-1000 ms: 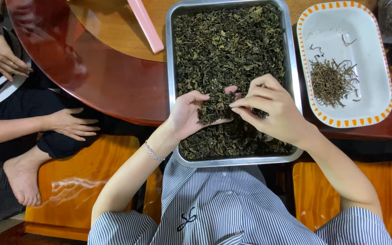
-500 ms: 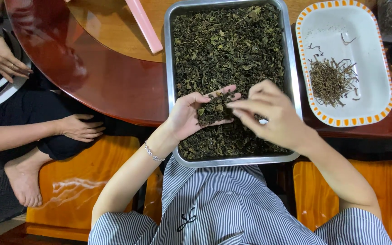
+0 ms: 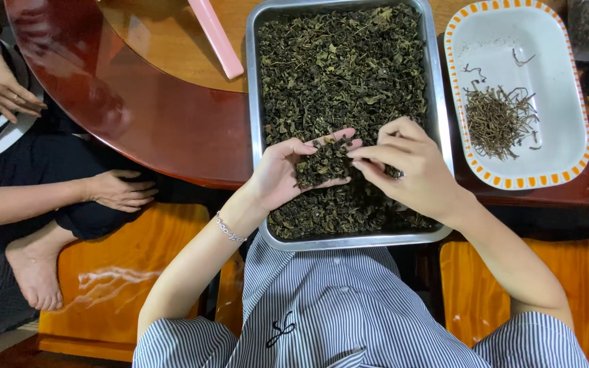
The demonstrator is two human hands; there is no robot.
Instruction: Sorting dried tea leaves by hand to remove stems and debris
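A metal tray [image 3: 253,123] full of dark dried tea leaves [image 3: 342,75] rests on the round wooden table. My left hand [image 3: 281,174] is cupped palm up over the tray's near half, holding a small heap of leaves [image 3: 322,163]. My right hand [image 3: 410,170] is beside it, fingertips pinched together and touching the heap's right edge. A thin bracelet circles my left wrist.
A white oval dish with an orange-dotted rim [image 3: 567,82] holds a pile of thin brown stems [image 3: 499,119] to the right of the tray. A pink flat stick [image 3: 216,37] lies on the table. Another person sits at left, one hand [image 3: 121,191] on a knee. Orange wooden stools stand below.
My left hand has turned more palm up and lifted a heap of leaves. My right hand's fingertips have shifted onto that heap. The seated person's hand moved slightly on the knee.
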